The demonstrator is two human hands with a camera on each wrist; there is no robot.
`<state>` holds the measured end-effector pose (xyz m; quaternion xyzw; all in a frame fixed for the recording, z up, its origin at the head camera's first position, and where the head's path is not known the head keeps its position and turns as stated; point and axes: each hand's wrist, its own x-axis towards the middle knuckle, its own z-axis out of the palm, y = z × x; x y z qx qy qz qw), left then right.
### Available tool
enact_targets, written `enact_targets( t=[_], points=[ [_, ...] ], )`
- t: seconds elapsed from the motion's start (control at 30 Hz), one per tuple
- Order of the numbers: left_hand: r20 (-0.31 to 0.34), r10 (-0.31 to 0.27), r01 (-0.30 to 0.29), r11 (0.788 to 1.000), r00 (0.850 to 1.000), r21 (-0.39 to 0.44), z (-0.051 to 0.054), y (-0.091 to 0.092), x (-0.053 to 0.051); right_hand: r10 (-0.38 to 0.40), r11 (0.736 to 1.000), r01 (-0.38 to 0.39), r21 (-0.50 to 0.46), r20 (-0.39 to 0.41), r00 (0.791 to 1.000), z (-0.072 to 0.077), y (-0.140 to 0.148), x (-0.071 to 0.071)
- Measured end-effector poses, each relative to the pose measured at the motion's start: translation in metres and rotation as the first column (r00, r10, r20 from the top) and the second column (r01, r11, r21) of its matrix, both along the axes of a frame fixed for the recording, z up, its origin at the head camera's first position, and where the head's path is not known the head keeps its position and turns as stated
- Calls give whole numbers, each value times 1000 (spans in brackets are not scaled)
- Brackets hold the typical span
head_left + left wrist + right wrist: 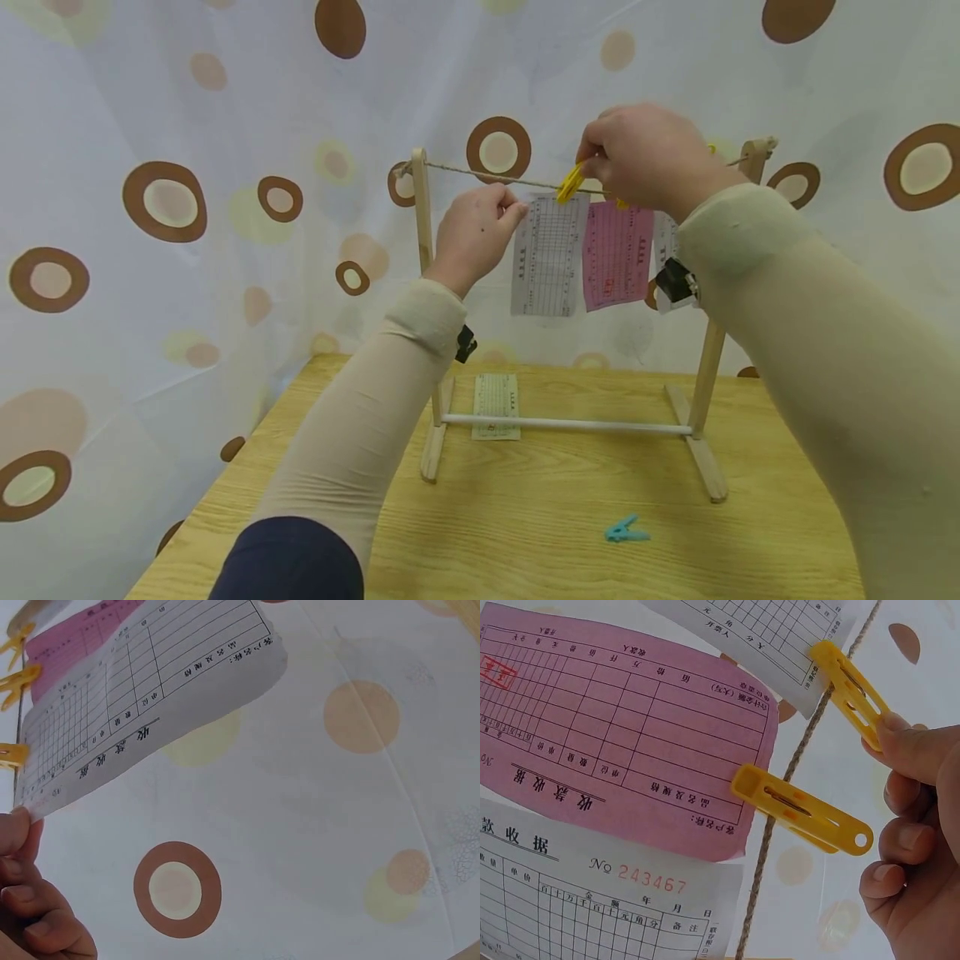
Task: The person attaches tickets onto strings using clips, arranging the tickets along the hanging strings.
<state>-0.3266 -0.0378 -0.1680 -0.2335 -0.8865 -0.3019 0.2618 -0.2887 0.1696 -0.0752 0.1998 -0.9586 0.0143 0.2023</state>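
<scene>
Ringed brown spots all over the backdrop (247,125), and before it hangs the white slip (547,267) at the rope (480,173), long axis upright, nearer the rack's left post (423,208) than its right. Left hand (477,236) is closer, thumb and finger pinching the slip's upper left corner! Right hand (648,158), above and to the right, pinches the yellow clothespin (571,183) biting the top edge (pink slip (618,254) just beside).
</scene>
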Motion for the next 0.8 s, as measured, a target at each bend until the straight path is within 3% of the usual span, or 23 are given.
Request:
enact_targets(
  t=[0.43, 0.8],
  points=[
    [48, -44, 45, 999, 998, -27, -2, 0, -2, -25, 996, 22, 86, 31, 999, -5, -3, 0],
    [21, -74, 74, 997, 997, -7, -6, -2, -4, -19, 995, 19, 96, 1, 1000, -10, -2, 6]
  ],
)
